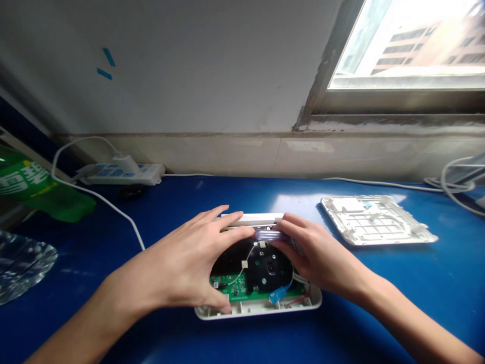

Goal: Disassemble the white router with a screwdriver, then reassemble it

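Observation:
An opened white router (257,308), or similar network box, lies before me with its green circuit board (237,290) and a black plate (265,268) showing. Thin white wires, a red wire and a blue fibre connector (279,294) run inside it. My left hand (185,258) spans the left part of the box, thumb on the near rim and fingers toward the far edge, steadying it. Between the fingers of my right hand (312,245) is a screwdriver (270,235) with a translucent purplish handle, lying nearly level over the far side. Its tip is hidden.
A white cover (379,222) lies inside-up at the right. Toward the back left are a power strip (121,173) with a plugged-in charger, its white cable (102,198) and a small black object (131,191). A green bottle (45,187) and a clear bottle (25,265) lie leftmost.

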A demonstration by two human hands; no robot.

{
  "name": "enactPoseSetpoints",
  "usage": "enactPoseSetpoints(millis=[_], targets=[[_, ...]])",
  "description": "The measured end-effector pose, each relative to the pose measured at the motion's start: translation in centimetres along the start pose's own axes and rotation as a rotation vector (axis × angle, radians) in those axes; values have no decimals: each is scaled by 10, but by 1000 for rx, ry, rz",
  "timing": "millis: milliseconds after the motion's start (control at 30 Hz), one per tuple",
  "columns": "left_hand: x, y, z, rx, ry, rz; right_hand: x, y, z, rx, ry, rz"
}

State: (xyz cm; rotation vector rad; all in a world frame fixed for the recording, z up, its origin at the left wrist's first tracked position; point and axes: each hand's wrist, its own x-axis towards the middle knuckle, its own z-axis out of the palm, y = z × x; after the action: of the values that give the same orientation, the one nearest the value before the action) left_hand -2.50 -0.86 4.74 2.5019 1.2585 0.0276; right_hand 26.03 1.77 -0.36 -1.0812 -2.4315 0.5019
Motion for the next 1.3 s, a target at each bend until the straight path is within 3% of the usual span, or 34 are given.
enactPoseSetpoints(millis=[267, 567, 767, 967, 1300], targets=[[-1, 11, -3, 132, 9, 54, 2, 0, -3, 3, 23, -17], [0, 4, -1, 9, 56, 174, 1, -2, -2, 1, 30, 4], [0, -3, 0, -40, 50, 181, -1, 0, 0, 4, -16, 24], [-13, -1, 2, -47, 94, 191, -2, -1, 3, 43, 9, 55], [-42, 0, 23, -31, 233, 148, -2, -5, 4, -22, 25, 87]])
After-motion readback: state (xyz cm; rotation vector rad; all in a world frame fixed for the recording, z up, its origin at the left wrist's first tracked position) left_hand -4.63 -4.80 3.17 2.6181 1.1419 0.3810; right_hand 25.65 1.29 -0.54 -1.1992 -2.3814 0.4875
